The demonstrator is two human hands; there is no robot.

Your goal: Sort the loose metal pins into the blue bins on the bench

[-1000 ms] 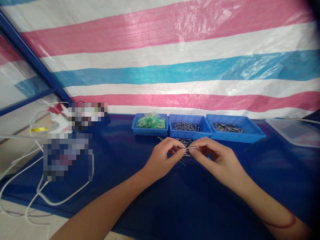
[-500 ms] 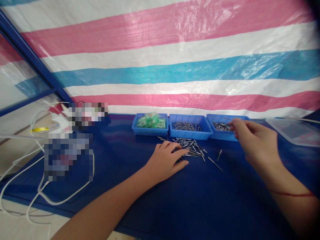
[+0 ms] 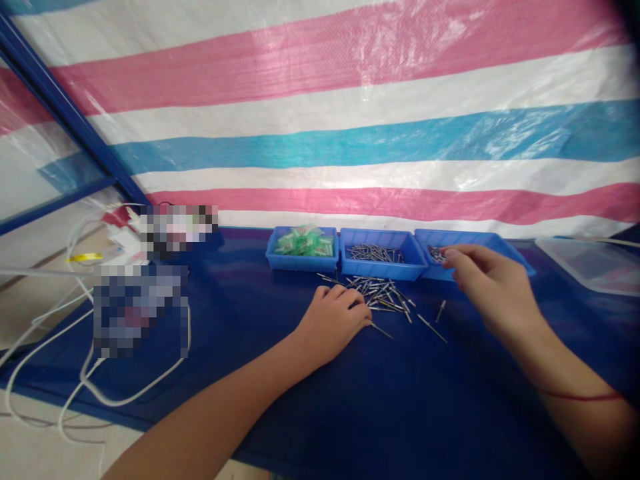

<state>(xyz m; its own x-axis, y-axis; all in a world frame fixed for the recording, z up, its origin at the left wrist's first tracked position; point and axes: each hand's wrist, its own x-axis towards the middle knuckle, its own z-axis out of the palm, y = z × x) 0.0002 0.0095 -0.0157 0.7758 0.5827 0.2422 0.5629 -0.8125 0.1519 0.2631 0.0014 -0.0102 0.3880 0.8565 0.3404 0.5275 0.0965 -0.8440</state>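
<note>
Right hand [image 3: 495,287] has shifted left, partly hiding rightmost bin [image 3: 438,271] near striped sheeting [image 3: 350,140].

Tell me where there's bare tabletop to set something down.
Widest: blue tabletop between left forearm and right forearm, nearer the camera than the rivet pile. Also between white cable and left forearm. Crowded: around the pile, beside left hand; two loose rivets lie to its right.

Head view, downward onto hands [image 3: 334,325]
</note>
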